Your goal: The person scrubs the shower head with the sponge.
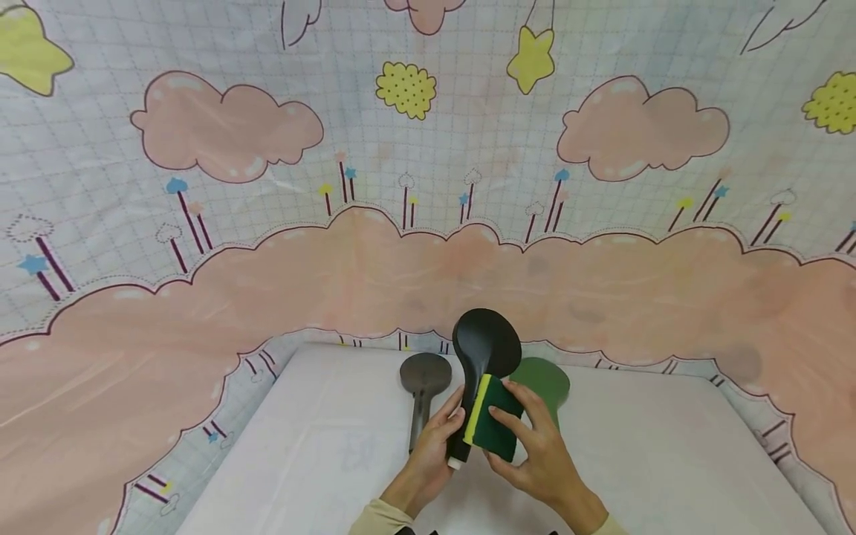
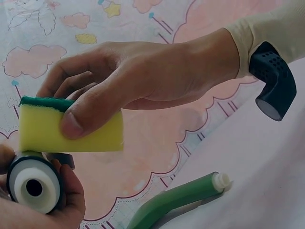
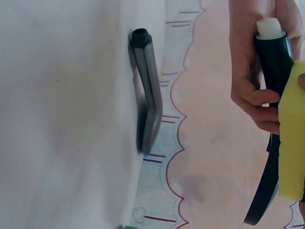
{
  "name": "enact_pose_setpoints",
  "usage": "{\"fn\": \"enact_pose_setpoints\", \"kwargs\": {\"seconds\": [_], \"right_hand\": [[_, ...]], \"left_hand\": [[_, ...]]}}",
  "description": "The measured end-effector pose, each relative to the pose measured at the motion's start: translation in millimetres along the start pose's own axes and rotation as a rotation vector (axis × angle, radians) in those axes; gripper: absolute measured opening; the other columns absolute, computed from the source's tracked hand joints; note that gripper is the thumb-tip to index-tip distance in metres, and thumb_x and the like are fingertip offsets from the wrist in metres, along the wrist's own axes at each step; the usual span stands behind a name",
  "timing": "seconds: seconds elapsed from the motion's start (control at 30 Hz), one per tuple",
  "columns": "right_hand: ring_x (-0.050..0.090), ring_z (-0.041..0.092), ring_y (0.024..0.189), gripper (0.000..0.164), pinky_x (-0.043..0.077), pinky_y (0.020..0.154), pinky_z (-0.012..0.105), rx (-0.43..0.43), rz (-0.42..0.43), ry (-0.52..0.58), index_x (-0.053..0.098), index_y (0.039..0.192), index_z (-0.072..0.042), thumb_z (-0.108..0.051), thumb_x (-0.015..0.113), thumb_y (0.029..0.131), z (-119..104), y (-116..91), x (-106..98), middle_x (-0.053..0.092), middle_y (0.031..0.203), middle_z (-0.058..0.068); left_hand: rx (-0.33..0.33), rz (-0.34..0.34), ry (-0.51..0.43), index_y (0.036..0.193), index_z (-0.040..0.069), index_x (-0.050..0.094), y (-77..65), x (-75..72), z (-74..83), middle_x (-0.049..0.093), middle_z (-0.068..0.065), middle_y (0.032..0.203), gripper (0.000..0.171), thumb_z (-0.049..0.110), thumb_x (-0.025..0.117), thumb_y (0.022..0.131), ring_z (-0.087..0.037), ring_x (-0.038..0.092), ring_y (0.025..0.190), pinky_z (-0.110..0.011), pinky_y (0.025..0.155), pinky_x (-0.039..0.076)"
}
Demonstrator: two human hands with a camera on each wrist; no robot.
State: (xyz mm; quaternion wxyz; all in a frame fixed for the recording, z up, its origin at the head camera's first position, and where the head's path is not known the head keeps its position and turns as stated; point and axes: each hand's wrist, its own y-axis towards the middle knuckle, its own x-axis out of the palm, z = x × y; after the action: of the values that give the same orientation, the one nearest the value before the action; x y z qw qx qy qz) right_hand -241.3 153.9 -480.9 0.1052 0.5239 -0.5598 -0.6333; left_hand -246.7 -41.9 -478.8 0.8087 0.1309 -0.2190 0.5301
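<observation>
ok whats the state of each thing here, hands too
black shower head: held up off the table
sponge: pressed against the black handle
grey shower head: lying on the table
green shower head: lying on the table
left hand: grips the black handle
right hand: pinches the sponge

shower heads (image 1: pixel 486 349): 3 (1 black, 1 grey (image 1: pixel 424 375), 1 green (image 1: pixel 545 380)) | sponge (image 1: pixel 493 418): 1 | hands (image 1: pixel 433 446): 2
</observation>
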Motion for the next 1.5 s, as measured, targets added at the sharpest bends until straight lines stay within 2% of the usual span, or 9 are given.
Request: {"fn": "enact_pose_setpoints", "kwargs": {"seconds": [0.3, 0.37, 0.53, 0.63, 0.97, 1.1, 1.3, 1.4, 1.5], "right_hand": [[0.044, 0.028, 0.132, 0.047, 0.044, 0.108, 0.03, 0.041, -0.046, -0.038, 0.067, 0.121, -0.023, -0.047, 0.074, 0.082, -4.4, 0.4, 0.7, 0.048, 0.145, 0.014], [0.044, 0.027, 0.132, 0.047, 0.041, 0.11, 0.027, 0.044, -0.045, -0.04, 0.067, 0.122, -0.023, -0.046, 0.075, 0.082, -5.1, -0.6, 0.4, 0.048, 0.145, 0.014], [0.044, 0.027, 0.133, 0.046, 0.023, 0.116, 0.015, 0.01, -0.034, -0.024, 0.066, 0.123, -0.023, -0.049, 0.07, 0.085, -4.9, -0.5, 0.7, 0.049, 0.145, 0.015], [0.044, 0.026, 0.133, 0.046, 0.02, 0.116, 0.012, -0.005, -0.04, -0.011, 0.066, 0.123, -0.023, -0.051, 0.068, 0.086, -5.5, -1.3, 0.6, 0.049, 0.146, 0.015], [0.043, 0.028, 0.133, 0.046, 0.019, 0.117, 0.013, -0.044, -0.048, 0.013, 0.066, 0.122, -0.022, -0.049, 0.069, 0.086, -3.7, 0.5, -0.6, 0.05, 0.142, 0.018], [0.045, 0.03, 0.131, 0.046, 0.019, 0.117, 0.014, -0.052, -0.043, 0.014, 0.067, 0.122, -0.021, -0.051, 0.067, 0.087, -2.1, 2.7, -1.8, 0.052, 0.14, 0.02], [0.045, 0.027, 0.132, 0.048, 0.019, 0.116, 0.012, -0.021, -0.082, -0.009, 0.067, 0.121, -0.024, -0.051, 0.073, 0.082, -1.8, 2.5, -3.9, 0.051, 0.142, 0.016], [0.045, 0.026, 0.132, 0.049, 0.022, 0.115, 0.013, -0.012, -0.094, -0.025, 0.067, 0.121, -0.025, -0.05, 0.075, 0.08, -0.6, 2.8, -4.4, 0.05, 0.144, 0.013], [0.046, 0.027, 0.13, 0.05, 0.035, 0.113, 0.021, -0.01, -0.094, -0.033, 0.067, 0.12, -0.024, -0.048, 0.077, 0.079, 2.1, 4.5, -4.7, 0.05, 0.144, 0.013]], "left_hand": [[0.004, 0.0, -0.02, 0.157, 0.026, 0.024, 0.0, -0.6, 0.8, 0.024, -0.008, 0.163, 0.055, 0.032, 0.043, 0.105, -0.012, 0.05, 0.129, -0.024, 0.1, 0.047], [-0.002, 0.003, -0.02, 0.157, 0.026, 0.025, -0.2, -0.4, 0.5, 0.024, -0.008, 0.163, 0.055, 0.031, 0.042, 0.106, -0.012, 0.051, 0.128, -0.024, 0.099, 0.048], [-0.007, 0.0, -0.03, 0.157, 0.026, 0.026, 0.3, -0.7, 2.1, 0.024, -0.008, 0.163, 0.053, 0.028, 0.042, 0.106, -0.012, 0.053, 0.125, -0.024, 0.097, 0.049], [-0.008, -0.009, -0.036, 0.157, 0.026, 0.026, 0.7, -2.0, 2.9, 0.025, -0.008, 0.163, 0.055, 0.026, 0.044, 0.105, -0.013, 0.053, 0.125, -0.026, 0.097, 0.05], [-0.003, -0.014, -0.037, 0.157, 0.024, 0.026, 0.4, -4.7, 3.9, 0.02, -0.012, 0.164, 0.056, 0.023, 0.045, 0.104, -0.017, 0.045, 0.133, -0.028, 0.102, 0.047], [0.015, -0.029, -0.037, 0.157, 0.023, 0.027, 0.7, -4.7, 2.7, 0.023, -0.014, 0.163, 0.055, 0.023, 0.044, 0.105, -0.017, 0.047, 0.133, -0.028, 0.102, 0.048], [-0.002, -0.018, -0.062, 0.155, 0.025, 0.03, 0.1, -6.0, 2.6, 0.026, -0.012, 0.161, 0.053, 0.021, 0.044, 0.105, -0.017, 0.049, 0.131, -0.028, 0.101, 0.049], [-0.005, -0.022, -0.055, 0.155, 0.025, 0.03, 0.2, -6.6, 2.9, 0.024, -0.011, 0.163, 0.053, 0.021, 0.045, 0.104, -0.016, 0.047, 0.133, -0.027, 0.101, 0.048], [-0.002, -0.019, -0.034, 0.156, 0.024, 0.029, 0.6, -6.6, 2.8, 0.024, -0.012, 0.162, 0.054, 0.022, 0.046, 0.104, -0.015, 0.047, 0.132, -0.026, 0.101, 0.047]]}}
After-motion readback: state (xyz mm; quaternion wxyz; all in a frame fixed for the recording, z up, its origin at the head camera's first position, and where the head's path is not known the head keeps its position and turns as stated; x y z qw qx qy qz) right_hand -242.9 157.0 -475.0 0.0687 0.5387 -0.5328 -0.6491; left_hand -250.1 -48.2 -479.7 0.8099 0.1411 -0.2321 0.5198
